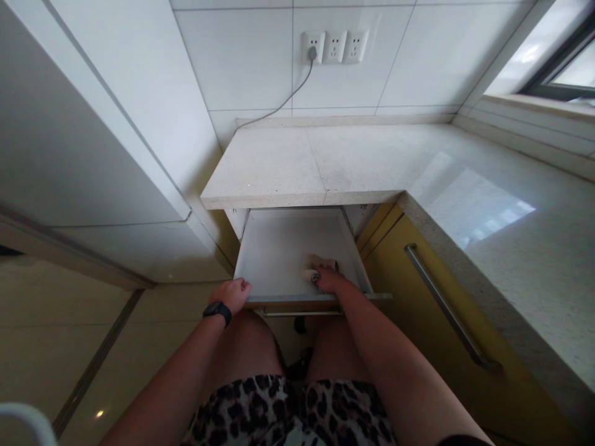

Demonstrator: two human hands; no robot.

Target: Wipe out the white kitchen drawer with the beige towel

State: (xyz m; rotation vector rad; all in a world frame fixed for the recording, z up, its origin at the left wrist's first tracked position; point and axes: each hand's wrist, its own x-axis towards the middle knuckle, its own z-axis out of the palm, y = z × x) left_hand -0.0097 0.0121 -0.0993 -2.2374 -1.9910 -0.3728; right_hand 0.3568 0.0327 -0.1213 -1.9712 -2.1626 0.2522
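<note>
A white-lined drawer point(274, 251) is pulled out from beneath the pale countertop. At its front left corner, my left hand point(231, 294) is closed over the rim, with a dark watch on the wrist. My right hand point(328, 280) reaches inside the drawer, toward its front right. Its fingers are closed on a light beige cloth point(320, 260), bunched and pressed against the drawer floor. The cloth has a dark patterned patch near the fingers and is slightly blurred. Part of it is hidden under my hand.
The stone countertop point(279, 161) overhangs the drawer and turns along the right. A yellow cabinet door with a metal handle point(449, 306) stands close on the right. A grey cord point(297, 91) runs from a wall socket. My legs are just under the drawer front.
</note>
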